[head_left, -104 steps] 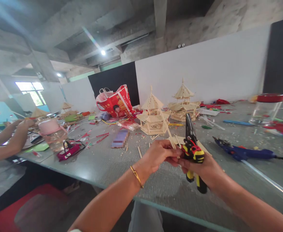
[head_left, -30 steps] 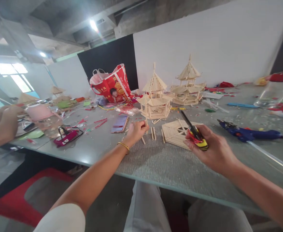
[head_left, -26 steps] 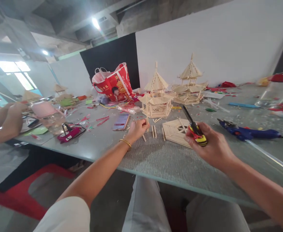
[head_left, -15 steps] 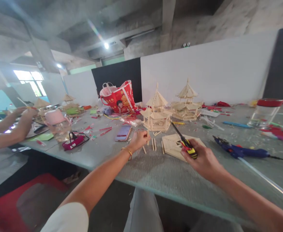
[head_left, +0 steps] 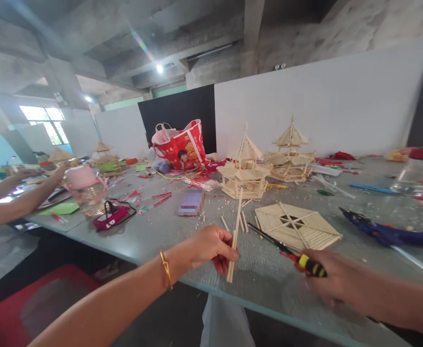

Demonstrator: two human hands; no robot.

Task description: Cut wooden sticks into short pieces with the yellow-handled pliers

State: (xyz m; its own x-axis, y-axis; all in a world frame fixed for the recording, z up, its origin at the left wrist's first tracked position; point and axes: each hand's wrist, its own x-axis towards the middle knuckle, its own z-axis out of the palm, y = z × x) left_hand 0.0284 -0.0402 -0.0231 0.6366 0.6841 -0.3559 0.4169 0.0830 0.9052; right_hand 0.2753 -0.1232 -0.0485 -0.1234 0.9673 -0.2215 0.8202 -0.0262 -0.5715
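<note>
My left hand (head_left: pixel 211 248), with a gold bangle at the wrist, pinches thin wooden sticks (head_left: pixel 238 224) close to the table's front edge. A long one and a shorter one lie side by side, tilted upward. My right hand (head_left: pixel 332 279), slightly blurred, is wrapped round a tool with a yellow-and-black handle (head_left: pixel 311 265). Its long dark shaft (head_left: pixel 269 237) points left toward the sticks, without touching them; its exact kind is unclear. Behind the shaft lies a flat hexagonal panel of sticks (head_left: pixel 310 221). Several loose sticks (head_left: pixel 244 221) rest just beyond my left hand.
Two stick pavilions (head_left: pixel 243 173) (head_left: pixel 291 154) stand behind. A blue glue gun (head_left: pixel 392 233) and a lidded jar (head_left: pixel 419 171) are at right. Left are a phone (head_left: pixel 190 202), a magenta case (head_left: pixel 112 219), a pink-lidded bottle (head_left: pixel 88 193), a red bag (head_left: pixel 182 147) and a co-worker's arms (head_left: pixel 26 197).
My left hand has come nearer, bringing the sticks from in front of the pavilion toward the table edge. My right hand has drawn back and lowered the tool, uncovering the hexagonal panel.
</note>
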